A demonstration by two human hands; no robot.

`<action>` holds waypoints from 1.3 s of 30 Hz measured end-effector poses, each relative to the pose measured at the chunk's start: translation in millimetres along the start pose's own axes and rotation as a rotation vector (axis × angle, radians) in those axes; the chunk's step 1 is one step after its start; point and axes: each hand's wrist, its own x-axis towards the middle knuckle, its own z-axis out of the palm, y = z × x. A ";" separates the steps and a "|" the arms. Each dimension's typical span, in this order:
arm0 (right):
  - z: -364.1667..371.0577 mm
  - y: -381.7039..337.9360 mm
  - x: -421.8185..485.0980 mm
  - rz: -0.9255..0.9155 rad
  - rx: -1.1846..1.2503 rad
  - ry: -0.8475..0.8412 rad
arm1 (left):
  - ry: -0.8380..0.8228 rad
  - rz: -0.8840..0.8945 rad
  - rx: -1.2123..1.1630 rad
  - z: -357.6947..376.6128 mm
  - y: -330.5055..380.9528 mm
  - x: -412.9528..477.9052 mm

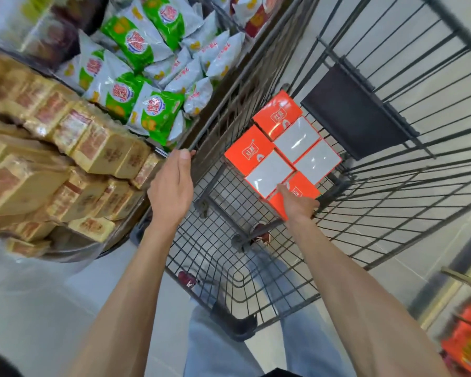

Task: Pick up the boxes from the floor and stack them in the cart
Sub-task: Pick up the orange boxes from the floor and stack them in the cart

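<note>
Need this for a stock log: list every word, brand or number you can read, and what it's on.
"红派" (small, probably): white logo on the orange boxes in the cart.
Snack bags: round red-and-blue logo, characters too blurred to read.
Tan packets: red print, too blurred.
No readable numbers or signs.

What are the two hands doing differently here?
The left hand is high, fingers hooked over the cart rim. The right hand reaches low inside the cart, gripping the nearest orange box. So the left hand holds the cart itself and the right hand holds its cargo. Both are bare, and both grip something.
</note>
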 end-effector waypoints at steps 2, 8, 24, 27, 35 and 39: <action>2.7 4.0 3.9 -0.002 -0.002 -0.009 | -0.001 0.000 -0.010 0.1 -0.2 0.7; 2.8 15.0 18.6 -0.031 -0.021 -0.056 | -0.002 0.016 -0.013 -1.6 2.7 0.7; -19.2 -52.5 -119.0 -0.648 -0.489 -0.174 | 0.117 -0.031 -0.206 -85.0 -6.4 -88.9; -4.1 -59.9 -189.0 -0.970 -0.487 -0.228 | 0.204 -0.064 -0.213 -125.3 -23.5 -123.8; 52.3 2.8 -372.7 -1.393 -0.864 -0.625 | 0.600 -0.262 -0.299 -231.5 -122.8 -268.9; 73.3 69.1 -460.0 -1.522 -1.156 -0.795 | 0.769 -0.397 -0.302 -269.8 -182.3 -372.8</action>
